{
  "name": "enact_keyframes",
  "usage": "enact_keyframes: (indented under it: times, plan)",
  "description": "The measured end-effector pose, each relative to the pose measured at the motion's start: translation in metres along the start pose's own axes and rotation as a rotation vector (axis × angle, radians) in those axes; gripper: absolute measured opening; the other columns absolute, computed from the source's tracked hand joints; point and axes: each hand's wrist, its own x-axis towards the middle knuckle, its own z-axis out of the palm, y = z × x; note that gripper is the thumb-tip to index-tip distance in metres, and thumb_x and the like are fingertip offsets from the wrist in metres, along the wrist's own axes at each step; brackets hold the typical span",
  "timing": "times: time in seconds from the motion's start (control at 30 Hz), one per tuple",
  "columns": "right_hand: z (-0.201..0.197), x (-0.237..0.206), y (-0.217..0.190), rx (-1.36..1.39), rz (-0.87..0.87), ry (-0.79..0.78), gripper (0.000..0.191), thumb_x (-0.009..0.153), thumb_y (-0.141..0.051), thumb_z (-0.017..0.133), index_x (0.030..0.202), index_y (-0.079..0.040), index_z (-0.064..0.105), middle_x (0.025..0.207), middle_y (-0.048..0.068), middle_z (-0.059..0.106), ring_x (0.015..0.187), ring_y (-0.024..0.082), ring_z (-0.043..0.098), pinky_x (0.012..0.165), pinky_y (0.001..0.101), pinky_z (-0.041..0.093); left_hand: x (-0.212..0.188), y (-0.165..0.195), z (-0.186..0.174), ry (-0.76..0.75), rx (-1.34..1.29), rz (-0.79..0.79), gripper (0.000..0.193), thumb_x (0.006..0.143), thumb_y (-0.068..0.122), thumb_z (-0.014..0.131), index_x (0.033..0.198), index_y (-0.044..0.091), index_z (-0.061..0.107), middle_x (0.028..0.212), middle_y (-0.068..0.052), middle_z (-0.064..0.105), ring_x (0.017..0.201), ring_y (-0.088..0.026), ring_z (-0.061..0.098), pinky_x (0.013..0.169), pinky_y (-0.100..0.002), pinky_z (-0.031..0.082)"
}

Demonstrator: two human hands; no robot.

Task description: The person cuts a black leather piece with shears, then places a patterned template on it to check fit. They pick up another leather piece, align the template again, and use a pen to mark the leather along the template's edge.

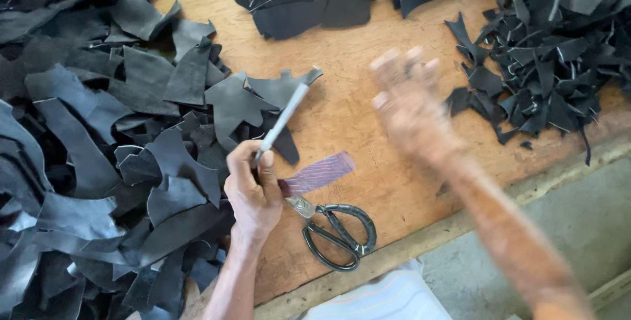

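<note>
Pinching a light, stiff pen (pixel 281 123) low on its barrel, the left hand (pixel 253 192) grips easy while the blurry right hand (pixel 411 106) hangs open, holding nothing.

A slim silver-grey marking pen (pixel 281 121) stands tilted in the closed left hand (pixel 253 192), its tip angled up and away over a dark leather cut-out (pixel 244 104) lying flat on the wooden bench (pixel 348 106). The right hand (pixel 409 103), fingers spread, hovers blurred above bare wood, holding nothing.
</note>
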Motion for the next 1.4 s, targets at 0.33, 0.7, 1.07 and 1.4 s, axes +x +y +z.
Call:
enact_keyframes:
  times: [0.33, 0.7, 1.07, 1.4]
  plan:
    - [-0.046, -0.023, 0.070, 0.006, 0.127, 0.476, 0.042, 0.110, -0.010, 0.061, 0.149, 0.003, 0.052, 0.160, 0.025, 0.045, 0.157, 0.050, 0.030, 0.131, 0.0611, 0.018, 0.023, 0.055, 0.062, -0.337, 0.084, 0.042, 0.015, 0.103, 0.009, 0.063, 0.118, 0.007, 0.059, 0.108, -0.019, 0.064, 0.097, -0.041, 0.066, 0.079, -0.049, 0.053]
    - [-0.014, -0.047, 0.079, -0.061, 0.116, 0.473, 0.029, 0.108, -0.001, 0.061, 0.137, 0.001, 0.061, 0.150, 0.022, 0.056, 0.144, 0.043, 0.045, 0.128, 0.0522, 0.035, -0.024, 0.068, 0.016, -0.281, 0.048, 0.307, 0.028, 0.094, 0.004, 0.069, 0.121, 0.000, 0.063, 0.132, -0.020, 0.060, 0.122, -0.040, 0.058, 0.104, -0.048, 0.047]
    - [-0.029, -0.018, 0.005, 0.231, -0.088, 0.168, 0.042, 0.103, -0.024, 0.061, 0.142, -0.008, 0.061, 0.151, 0.014, 0.057, 0.147, 0.045, 0.043, 0.123, 0.0538, 0.027, -0.081, 0.062, -0.023, -0.246, 0.118, 0.242, 0.038, 0.087, 0.011, 0.074, 0.122, -0.001, 0.064, 0.131, -0.018, 0.060, 0.126, -0.039, 0.053, 0.112, -0.057, 0.041]
    - [-0.037, -0.036, -0.044, 0.237, -0.142, 0.272, 0.042, 0.098, -0.016, 0.071, 0.137, -0.005, 0.065, 0.144, 0.021, 0.060, 0.138, 0.039, 0.051, 0.116, 0.0462, 0.041, -0.097, 0.050, -0.014, -0.022, 0.007, 0.214, 0.035, 0.090, 0.001, 0.071, 0.125, -0.001, 0.064, 0.133, -0.015, 0.061, 0.129, -0.035, 0.056, 0.115, -0.052, 0.045]
